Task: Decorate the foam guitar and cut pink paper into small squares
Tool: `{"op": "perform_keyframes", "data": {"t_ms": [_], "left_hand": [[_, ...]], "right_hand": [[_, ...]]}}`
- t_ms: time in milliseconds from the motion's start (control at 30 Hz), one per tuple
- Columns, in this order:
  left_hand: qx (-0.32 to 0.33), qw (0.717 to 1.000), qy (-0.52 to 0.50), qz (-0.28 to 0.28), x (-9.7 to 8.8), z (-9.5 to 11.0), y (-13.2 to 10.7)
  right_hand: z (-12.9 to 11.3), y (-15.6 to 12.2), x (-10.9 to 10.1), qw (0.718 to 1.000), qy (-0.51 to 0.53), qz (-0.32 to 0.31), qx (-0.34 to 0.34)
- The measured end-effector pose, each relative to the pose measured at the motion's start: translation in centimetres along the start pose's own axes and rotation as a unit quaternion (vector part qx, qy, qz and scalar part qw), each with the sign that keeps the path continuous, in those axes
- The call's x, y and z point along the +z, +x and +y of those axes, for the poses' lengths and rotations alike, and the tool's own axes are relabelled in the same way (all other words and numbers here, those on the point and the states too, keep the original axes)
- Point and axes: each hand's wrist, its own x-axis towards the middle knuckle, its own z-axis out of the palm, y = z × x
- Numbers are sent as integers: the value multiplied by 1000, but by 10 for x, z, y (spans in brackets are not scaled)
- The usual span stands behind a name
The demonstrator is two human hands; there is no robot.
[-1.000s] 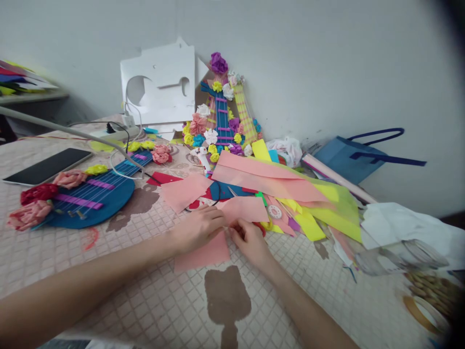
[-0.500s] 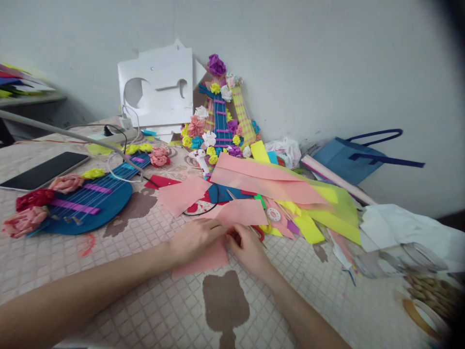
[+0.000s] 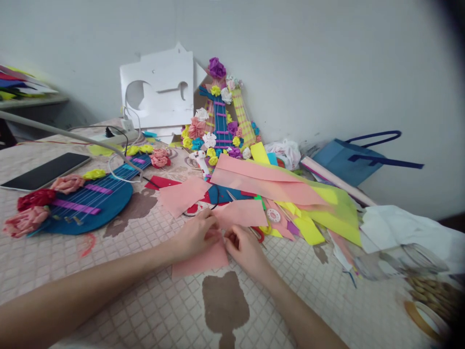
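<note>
My left hand [image 3: 196,233] and my right hand [image 3: 244,247] meet at the middle of the table over a pink paper piece [image 3: 201,259]. The fingers of both hands are pinched together on the paper's upper edge, where it is being folded or rolled. The lower part of the sheet lies flat on the patterned tablecloth [image 3: 152,300] below my left hand. Another pink sheet [image 3: 241,213] lies just behind my fingers, touching them. Red-handled scissors [image 3: 258,233] peek out to the right of my right hand.
A blue felt guitar with paper roses [image 3: 72,201] lies at left, beside a black phone [image 3: 43,170]. Decorated guitars [image 3: 220,118] lean on the wall by a white cardboard cutout [image 3: 160,92]. Pink and yellow sheets [image 3: 290,189], a glue gun [image 3: 199,160], a blue bag [image 3: 345,155] and white paper [image 3: 399,225] crowd the right.
My left fingers have curled up from lying flat on the pink paper into a pinch at its edge. My right hand stays pinched beside them; the view shifted slightly.
</note>
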Motion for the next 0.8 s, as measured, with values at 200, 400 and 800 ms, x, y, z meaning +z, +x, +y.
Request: {"op": "perform_keyframes", "data": {"t_ms": [200, 400, 800], "left_hand": [[-55, 997, -45, 9, 2, -1, 1], [14, 997, -82, -1, -8, 2, 0], [-50, 984, -173, 9, -29, 8, 4]], "right_hand": [[-2, -2, 3, 1000, 8, 0, 6], [2, -1, 7, 1000, 27, 3, 8], [-6, -1, -1, 989, 143, 12, -21]]}}
